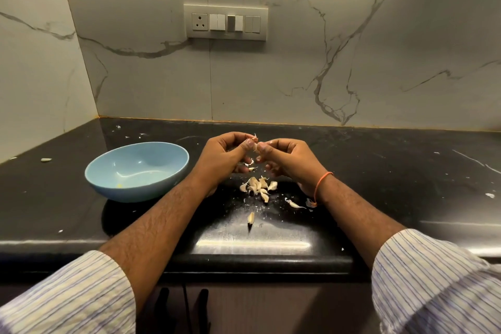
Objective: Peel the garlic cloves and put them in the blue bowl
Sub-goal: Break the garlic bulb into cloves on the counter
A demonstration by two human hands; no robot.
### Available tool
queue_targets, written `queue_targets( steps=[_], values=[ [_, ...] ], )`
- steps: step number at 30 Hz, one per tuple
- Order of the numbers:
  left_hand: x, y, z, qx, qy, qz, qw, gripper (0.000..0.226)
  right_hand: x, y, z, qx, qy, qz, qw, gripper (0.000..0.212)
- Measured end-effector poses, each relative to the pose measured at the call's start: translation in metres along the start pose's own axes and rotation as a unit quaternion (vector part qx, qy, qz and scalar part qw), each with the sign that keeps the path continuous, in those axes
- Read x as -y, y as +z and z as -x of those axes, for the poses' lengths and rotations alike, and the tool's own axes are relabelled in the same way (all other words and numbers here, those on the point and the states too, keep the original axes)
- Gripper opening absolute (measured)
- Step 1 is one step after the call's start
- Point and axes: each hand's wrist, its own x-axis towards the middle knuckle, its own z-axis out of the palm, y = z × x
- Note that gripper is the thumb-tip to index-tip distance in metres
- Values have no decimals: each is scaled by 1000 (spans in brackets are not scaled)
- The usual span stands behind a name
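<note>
Marble-veined wall panels rise behind a black stone counter (pixel 379 165), with a switch plate (pixel 226 22) set into the back wall. Above the middle of the counter, both hands meet fingertip to fingertip: the left hand (pixel 225 156) and the right hand (pixel 287 160) each pinch a garlic clove (pixel 254 140) between thumb and curled fingers, holding it in the air with a wisp of papery skin sticking up from it. Just beneath the hands lies a heap of garlic pieces and skins (pixel 257 186), with more scraps (pixel 295 203) nearer the front edge and one single clove (pixel 251 217) close to that edge. A blue bowl (pixel 108 171) stands on the counter toward its left side, beside the left forearm; whether any clove lies inside I cannot tell. Another small clove (pixel 46 160) sits alone by the far left edge. An orange thread (pixel 321 184) circles the right wrist, and striped sleeves (pixel 433 279) are pushed up both forearms
</note>
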Motion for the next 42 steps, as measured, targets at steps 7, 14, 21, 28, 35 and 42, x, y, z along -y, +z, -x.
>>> queue_targets(
  steps=[7, 14, 21, 28, 35, 42],
  values=[
    [6, -1, -2, 1, 15, -54, 998, 13, -4, -1, -2, 42, -12, 73, 996, 24],
    [6, 1, -2, -3, -5, -21, 1000, 12, -4, -1, 0, 54, -16, 4, 998, 22],
    [7, 1, -1, -30, -26, 15, 999, 11, -6, 2, -3, 31, -97, 104, 989, 19],
    [4, 3, 0, -58, 8, -23, 998, 15, -10, 0, -7, -40, -125, 114, 985, 22],
    [5, 5, -1, -61, -31, -34, 997, 14, -6, 0, -4, -34, -171, 73, 982, 28],
    [6, 5, -3, -24, -59, -41, 997, 12, -5, 1, -4, -45, -178, 77, 980, 21]
  ],
)
